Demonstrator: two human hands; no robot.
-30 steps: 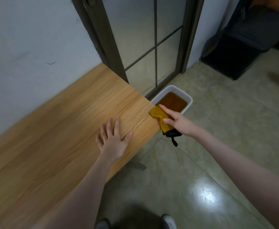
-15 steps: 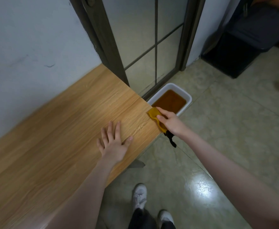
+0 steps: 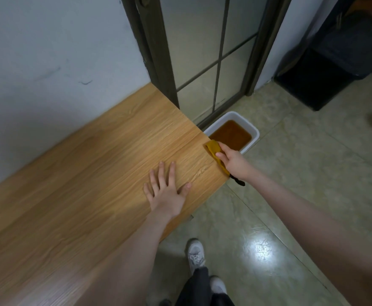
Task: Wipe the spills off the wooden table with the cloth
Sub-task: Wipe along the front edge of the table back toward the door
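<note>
Our right hand grips the yellow cloth, folded over the end edge of the wooden table, right above the white tub of brown liquid on the floor. Our left hand lies flat on the tabletop with fingers spread, holding nothing. To do this stroke well, we judge, we should press the cloth firmly against the edge and draw it along in one steady pass toward the near corner (a faint wet streak seems to lie on the wood between the hands), keeping the drips falling toward the tub.
</note>
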